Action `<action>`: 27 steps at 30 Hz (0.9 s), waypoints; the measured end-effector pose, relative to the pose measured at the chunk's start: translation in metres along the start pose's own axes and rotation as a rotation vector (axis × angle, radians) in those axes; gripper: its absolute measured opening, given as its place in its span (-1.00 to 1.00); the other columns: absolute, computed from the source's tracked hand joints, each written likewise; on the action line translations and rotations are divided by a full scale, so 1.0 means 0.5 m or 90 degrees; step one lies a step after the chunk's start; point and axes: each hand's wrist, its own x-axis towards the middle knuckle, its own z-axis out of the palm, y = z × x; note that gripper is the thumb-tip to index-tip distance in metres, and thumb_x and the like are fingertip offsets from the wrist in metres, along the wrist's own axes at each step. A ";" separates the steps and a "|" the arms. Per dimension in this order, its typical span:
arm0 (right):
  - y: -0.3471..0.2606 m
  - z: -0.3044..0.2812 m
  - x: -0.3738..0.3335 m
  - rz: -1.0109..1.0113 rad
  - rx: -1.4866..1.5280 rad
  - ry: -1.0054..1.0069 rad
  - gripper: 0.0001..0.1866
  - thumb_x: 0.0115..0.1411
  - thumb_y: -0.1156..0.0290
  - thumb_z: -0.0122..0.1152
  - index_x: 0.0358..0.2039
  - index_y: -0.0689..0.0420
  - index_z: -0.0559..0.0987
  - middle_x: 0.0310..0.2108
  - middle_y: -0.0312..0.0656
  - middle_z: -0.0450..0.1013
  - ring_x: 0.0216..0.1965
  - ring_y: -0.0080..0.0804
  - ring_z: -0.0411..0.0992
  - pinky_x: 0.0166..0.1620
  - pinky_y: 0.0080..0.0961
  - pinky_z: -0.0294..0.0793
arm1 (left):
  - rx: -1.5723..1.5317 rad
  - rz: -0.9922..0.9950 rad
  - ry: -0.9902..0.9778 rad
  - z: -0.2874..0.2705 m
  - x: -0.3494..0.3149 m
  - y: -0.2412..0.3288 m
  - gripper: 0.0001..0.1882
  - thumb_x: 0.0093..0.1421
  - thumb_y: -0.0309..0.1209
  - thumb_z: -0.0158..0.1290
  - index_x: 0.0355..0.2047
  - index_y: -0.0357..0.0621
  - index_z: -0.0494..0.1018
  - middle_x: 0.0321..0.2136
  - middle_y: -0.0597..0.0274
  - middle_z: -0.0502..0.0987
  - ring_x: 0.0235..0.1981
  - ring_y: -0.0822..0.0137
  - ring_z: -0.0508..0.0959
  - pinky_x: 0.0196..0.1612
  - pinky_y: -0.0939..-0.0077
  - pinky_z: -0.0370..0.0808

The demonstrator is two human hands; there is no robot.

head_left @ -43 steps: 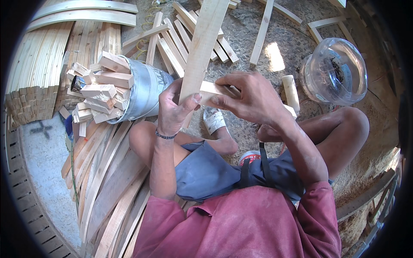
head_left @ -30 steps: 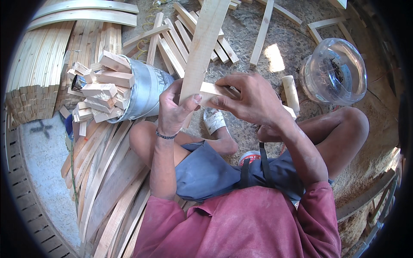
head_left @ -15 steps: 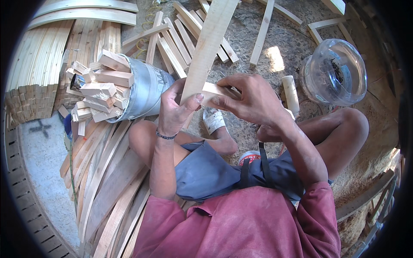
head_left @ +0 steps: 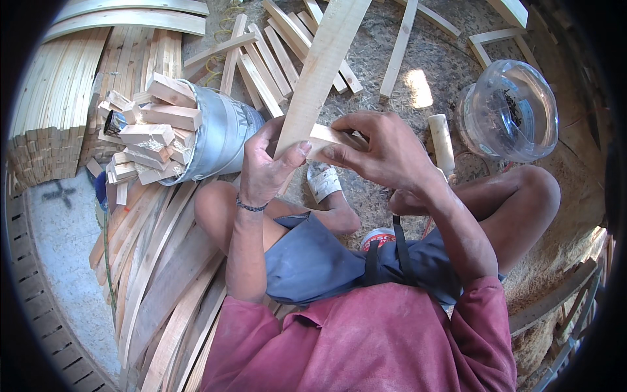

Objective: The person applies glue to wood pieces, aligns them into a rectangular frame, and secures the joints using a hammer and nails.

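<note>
My left hand (head_left: pixel 268 166) grips the lower end of a long pale wooden slat (head_left: pixel 320 68) that rises toward the top of the view. My right hand (head_left: pixel 385 150) pinches a short wooden block (head_left: pixel 330 136) against the slat's lower end, crossing it. Both hands meet just above my bent knees. A dark bracelet sits on my left wrist.
A grey metal bucket (head_left: pixel 222 134) lies on its side at left, full of short wood offcuts (head_left: pixel 147 134). Long slats are stacked at far left (head_left: pixel 55 104) and under my left leg. Loose strips litter the sawdust floor. A clear plastic jar (head_left: pixel 509 111) and a wooden handle (head_left: pixel 443 144) lie at right.
The long slat has tilted slightly to the right at its top. My hands stay in the same grip on slat and block.
</note>
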 end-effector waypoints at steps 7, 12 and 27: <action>0.003 0.000 -0.001 -0.004 -0.006 0.002 -0.53 0.14 -0.05 0.36 -0.35 0.17 0.67 -0.55 -0.15 0.54 -0.50 -0.16 0.57 -0.39 -0.23 0.51 | 0.006 0.007 -0.002 0.001 0.001 -0.002 -0.45 0.20 -0.31 0.28 0.07 -0.47 0.42 -0.12 0.04 0.58 -0.11 0.39 0.58 -0.04 0.48 0.56; 0.004 -0.001 -0.001 0.013 -0.014 -0.017 -0.55 0.15 -0.04 0.36 -0.37 0.17 0.66 -0.57 -0.13 0.53 -0.50 -0.15 0.57 -0.39 -0.21 0.50 | 0.008 0.005 0.004 0.008 0.000 0.000 -0.45 0.21 -0.33 0.27 0.08 -0.47 0.41 -0.10 0.04 0.58 -0.09 0.39 0.57 -0.02 0.48 0.54; 0.004 0.006 -0.004 0.032 0.007 -0.025 -0.49 0.12 -0.09 0.37 -0.34 0.20 0.66 -0.57 -0.05 0.53 -0.49 -0.09 0.57 -0.37 -0.18 0.50 | 0.002 -0.001 -0.003 0.004 -0.002 -0.002 -0.42 0.20 -0.32 0.27 0.11 -0.49 0.40 -0.10 0.05 0.58 -0.08 0.40 0.57 -0.01 0.49 0.54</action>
